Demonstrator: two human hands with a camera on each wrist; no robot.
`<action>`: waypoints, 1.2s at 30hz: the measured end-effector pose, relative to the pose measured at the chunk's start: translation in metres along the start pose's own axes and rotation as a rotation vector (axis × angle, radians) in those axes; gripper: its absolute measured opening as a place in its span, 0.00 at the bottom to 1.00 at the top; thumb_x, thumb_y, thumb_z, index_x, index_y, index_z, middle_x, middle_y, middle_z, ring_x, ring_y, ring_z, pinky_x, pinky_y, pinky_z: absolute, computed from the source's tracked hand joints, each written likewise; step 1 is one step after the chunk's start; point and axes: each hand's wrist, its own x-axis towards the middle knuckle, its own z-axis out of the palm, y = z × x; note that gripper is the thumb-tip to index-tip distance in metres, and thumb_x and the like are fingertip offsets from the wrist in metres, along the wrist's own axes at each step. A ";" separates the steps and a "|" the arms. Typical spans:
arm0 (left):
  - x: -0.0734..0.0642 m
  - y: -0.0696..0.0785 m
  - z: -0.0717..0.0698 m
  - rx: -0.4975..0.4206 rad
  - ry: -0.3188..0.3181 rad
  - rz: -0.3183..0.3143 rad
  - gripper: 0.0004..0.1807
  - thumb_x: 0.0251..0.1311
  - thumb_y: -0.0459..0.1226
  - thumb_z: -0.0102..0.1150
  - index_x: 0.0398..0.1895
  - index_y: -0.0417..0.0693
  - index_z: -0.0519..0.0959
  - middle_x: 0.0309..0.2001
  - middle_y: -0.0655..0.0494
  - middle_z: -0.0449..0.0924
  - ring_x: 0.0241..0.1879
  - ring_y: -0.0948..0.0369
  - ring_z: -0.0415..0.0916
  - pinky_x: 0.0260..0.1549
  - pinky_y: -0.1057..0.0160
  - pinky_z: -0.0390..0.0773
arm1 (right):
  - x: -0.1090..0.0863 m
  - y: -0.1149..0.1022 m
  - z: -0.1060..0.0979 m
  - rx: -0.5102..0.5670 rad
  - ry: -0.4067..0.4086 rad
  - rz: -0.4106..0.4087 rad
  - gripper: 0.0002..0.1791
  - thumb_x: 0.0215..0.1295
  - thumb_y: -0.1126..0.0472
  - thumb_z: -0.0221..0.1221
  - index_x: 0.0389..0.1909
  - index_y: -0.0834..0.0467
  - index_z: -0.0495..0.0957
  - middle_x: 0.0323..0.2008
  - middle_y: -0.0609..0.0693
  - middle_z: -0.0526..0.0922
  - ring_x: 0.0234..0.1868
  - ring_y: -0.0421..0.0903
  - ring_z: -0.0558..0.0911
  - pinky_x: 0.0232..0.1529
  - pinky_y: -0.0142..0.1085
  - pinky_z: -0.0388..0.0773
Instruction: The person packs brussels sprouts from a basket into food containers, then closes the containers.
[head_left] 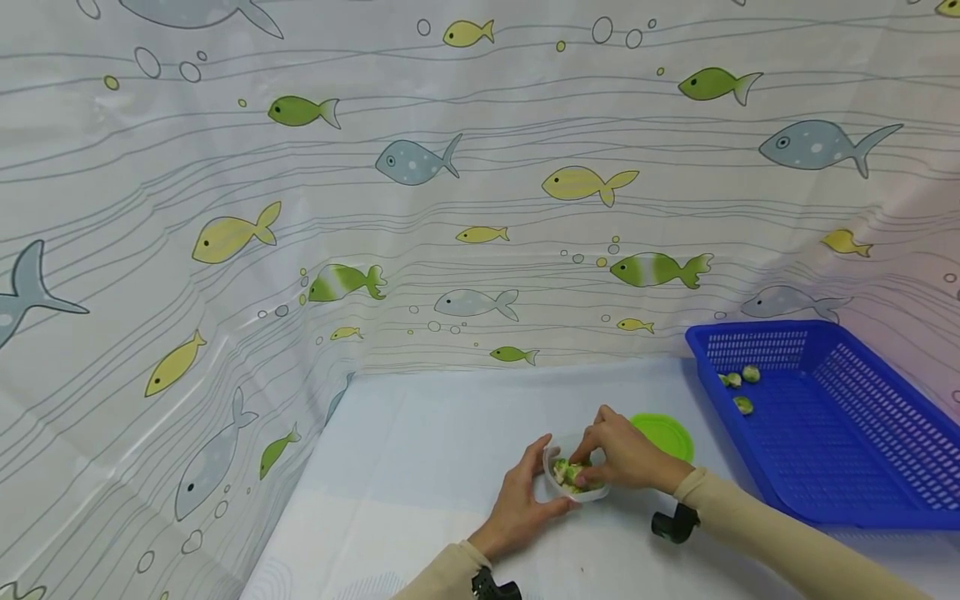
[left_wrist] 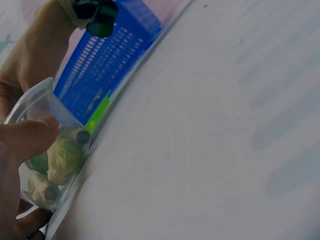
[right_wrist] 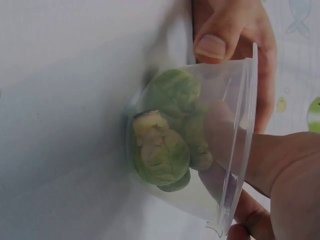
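A clear plastic tub [right_wrist: 237, 165] stands on the white-covered table with several Brussels sprouts [right_wrist: 165, 157] at its bottom. My left hand [head_left: 517, 507] grips the tub from the side, thumb at the near edge and fingers around the far side. From the right, my right hand [head_left: 628, 454] reaches over the rim, its thumb and fingers down inside. They pinch a sprout [right_wrist: 197, 140] there, seen through the tub's wall in the right wrist view. Behind the right hand lies a bright green round lid [head_left: 666, 437], partly covered by that hand.
To the right stands a large blue perforated basket [head_left: 832, 442], with several Brussels sprouts [head_left: 751, 374] near its left wall. A fish-patterned curtain [head_left: 420, 250] hangs behind the white table [head_left: 420, 467] and along its left side.
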 end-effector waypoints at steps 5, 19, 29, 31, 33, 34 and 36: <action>0.000 0.001 0.000 0.003 0.004 0.008 0.53 0.59 0.46 0.79 0.82 0.43 0.59 0.71 0.46 0.79 0.68 0.54 0.79 0.72 0.53 0.72 | 0.000 0.001 0.001 0.005 0.005 0.002 0.12 0.52 0.49 0.81 0.37 0.44 0.95 0.30 0.31 0.89 0.37 0.37 0.64 0.36 0.33 0.59; 0.000 0.004 0.000 0.009 0.012 0.028 0.54 0.57 0.43 0.80 0.82 0.42 0.58 0.70 0.45 0.79 0.68 0.51 0.79 0.73 0.53 0.72 | 0.000 0.005 -0.003 0.002 -0.011 -0.053 0.12 0.51 0.51 0.82 0.37 0.45 0.94 0.30 0.32 0.89 0.37 0.39 0.67 0.37 0.31 0.62; 0.000 0.005 0.000 0.022 0.017 0.036 0.53 0.58 0.43 0.79 0.81 0.41 0.58 0.69 0.44 0.80 0.67 0.52 0.80 0.72 0.52 0.73 | -0.003 0.018 -0.035 0.092 0.008 -0.020 0.14 0.56 0.50 0.79 0.41 0.50 0.94 0.34 0.37 0.91 0.38 0.39 0.72 0.39 0.33 0.67; 0.000 0.004 0.001 0.029 0.017 0.038 0.53 0.58 0.43 0.79 0.81 0.41 0.58 0.69 0.44 0.80 0.67 0.52 0.80 0.72 0.52 0.73 | -0.005 0.026 -0.046 0.106 0.025 0.007 0.13 0.58 0.50 0.78 0.43 0.47 0.94 0.35 0.36 0.91 0.39 0.37 0.72 0.40 0.34 0.68; 0.000 0.004 0.001 0.035 0.017 0.040 0.53 0.58 0.42 0.79 0.81 0.41 0.58 0.69 0.44 0.80 0.67 0.52 0.80 0.72 0.51 0.73 | -0.007 0.035 -0.057 0.123 0.047 0.038 0.13 0.59 0.49 0.77 0.44 0.46 0.93 0.37 0.36 0.91 0.41 0.38 0.75 0.42 0.35 0.70; 0.000 0.004 0.002 0.033 0.017 0.038 0.53 0.58 0.42 0.79 0.82 0.41 0.58 0.69 0.44 0.79 0.67 0.52 0.80 0.72 0.52 0.73 | -0.008 0.039 -0.063 0.134 0.058 0.056 0.13 0.59 0.49 0.77 0.45 0.46 0.93 0.38 0.37 0.92 0.42 0.39 0.76 0.42 0.36 0.71; 0.000 0.004 0.002 0.030 0.019 0.037 0.53 0.58 0.42 0.79 0.82 0.41 0.58 0.70 0.44 0.79 0.67 0.51 0.80 0.72 0.52 0.73 | -0.012 0.047 -0.076 0.151 0.084 0.097 0.14 0.60 0.48 0.77 0.46 0.45 0.93 0.41 0.39 0.92 0.45 0.40 0.80 0.42 0.36 0.73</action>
